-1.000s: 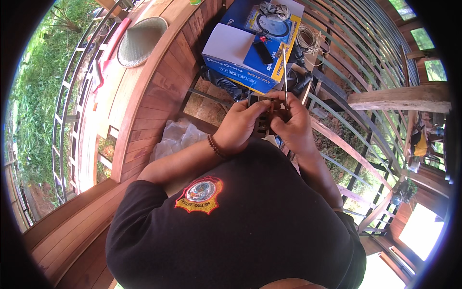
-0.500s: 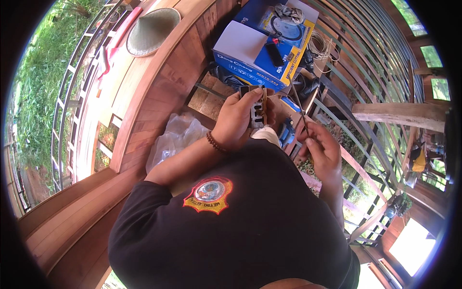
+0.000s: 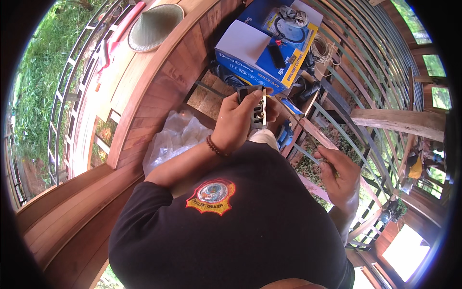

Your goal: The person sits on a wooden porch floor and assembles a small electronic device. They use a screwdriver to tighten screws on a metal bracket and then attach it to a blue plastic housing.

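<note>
My left hand (image 3: 236, 115) is closed around a small rectangular block (image 3: 259, 114) with a pale edge and dark slots in its face, rather like an electrical socket. Its thumb presses on the top end, and the fingers wrap behind it. Off to the right, my right hand (image 3: 340, 176) pinches a thin dark strand (image 3: 301, 124) between thumb and fingers. This strand slants up and left toward the block; whether it is a cable or a rod I cannot tell. Whether its far end touches the block is unclear.
Beyond my hands stands a blue and yellow carton (image 3: 250, 60) with a dark phone-like object (image 3: 276, 56) on it. Coiled pale cable (image 3: 323, 48) lies beside it. A clear plastic bag (image 3: 175, 137) sits left, below a woven conical hat (image 3: 156, 29). Metal bars (image 3: 365, 62) and a wooden beam (image 3: 397, 120) run along the right.
My right hand has moved right and down, away from the block. The strand now leans more toward the left. My left hand keeps its hold, almost in place.
</note>
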Action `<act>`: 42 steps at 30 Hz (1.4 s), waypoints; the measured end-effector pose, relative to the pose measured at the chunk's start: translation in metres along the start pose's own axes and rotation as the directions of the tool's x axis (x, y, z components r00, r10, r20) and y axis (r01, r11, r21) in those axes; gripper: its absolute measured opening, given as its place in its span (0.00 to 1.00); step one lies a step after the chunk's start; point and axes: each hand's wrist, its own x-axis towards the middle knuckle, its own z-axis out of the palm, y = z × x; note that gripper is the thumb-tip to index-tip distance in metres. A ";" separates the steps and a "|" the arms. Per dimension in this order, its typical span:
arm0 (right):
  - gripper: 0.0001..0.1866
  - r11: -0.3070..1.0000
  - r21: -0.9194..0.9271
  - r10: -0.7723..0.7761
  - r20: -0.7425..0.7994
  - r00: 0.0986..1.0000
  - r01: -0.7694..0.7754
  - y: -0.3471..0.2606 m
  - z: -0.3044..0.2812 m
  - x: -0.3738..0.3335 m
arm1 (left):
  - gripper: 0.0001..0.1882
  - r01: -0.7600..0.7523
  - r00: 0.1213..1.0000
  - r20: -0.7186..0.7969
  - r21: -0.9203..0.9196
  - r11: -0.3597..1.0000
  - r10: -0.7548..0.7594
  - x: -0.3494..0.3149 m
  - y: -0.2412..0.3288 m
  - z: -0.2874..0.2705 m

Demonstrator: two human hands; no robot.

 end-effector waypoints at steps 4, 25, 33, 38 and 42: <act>0.17 0.999 0.032 -0.029 -0.067 0.997 0.032 -0.002 -0.005 -0.002 | 0.20 0.118 0.993 -0.010 -0.129 0.985 -0.120 0.005 -0.001 -0.004; 0.14 0.981 -0.178 -0.090 -0.039 0.995 0.082 -0.018 -0.010 0.013 | 0.17 0.125 0.992 -0.018 0.010 0.992 -0.124 0.007 -0.002 0.002; 0.17 0.887 -0.405 -0.196 0.107 0.975 0.223 -0.048 -0.031 0.029 | 0.14 0.162 0.986 0.007 0.095 0.982 -0.164 0.011 -0.006 0.002; 0.16 0.879 -0.326 -0.354 0.046 0.934 0.348 -0.064 -0.037 0.044 | 0.14 0.246 0.969 -0.031 0.043 0.968 -0.244 0.011 -0.007 0.002; 0.13 0.822 -0.362 -0.497 -0.080 0.864 0.439 -0.071 -0.034 0.055 | 0.14 0.301 0.953 -0.016 -0.034 0.953 -0.301 0.011 -0.013 0.001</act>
